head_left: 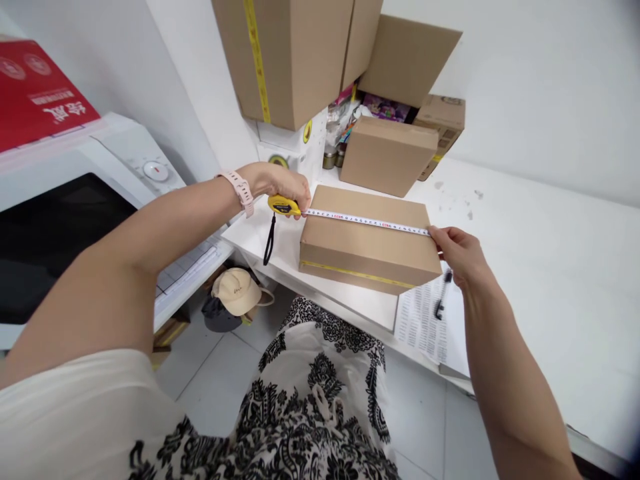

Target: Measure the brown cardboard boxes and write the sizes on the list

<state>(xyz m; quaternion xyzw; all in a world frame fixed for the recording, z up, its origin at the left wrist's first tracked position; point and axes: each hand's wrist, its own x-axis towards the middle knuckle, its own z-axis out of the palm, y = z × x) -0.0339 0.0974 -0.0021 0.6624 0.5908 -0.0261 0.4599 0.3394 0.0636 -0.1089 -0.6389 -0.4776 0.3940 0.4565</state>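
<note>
A closed brown cardboard box [365, 250] lies flat on the white table [550, 253] near its front edge. A white measuring tape blade [367, 221] is stretched across the box's top from left to right. My left hand [280, 183], with a pink watch on the wrist, is closed around the yellow tape measure case [283, 205] at the box's left edge; a black strap hangs below it. My right hand [460, 253] pinches the tape's end at the box's right edge.
Two more cardboard boxes [387, 155] and an open one stand behind, with larger cartons [295, 53] stacked at the back. A printed sheet [425, 320] with a black pen [443, 293] lies right of the box. A white microwave [75, 220] is at left; a beige cap [235, 291] lies below.
</note>
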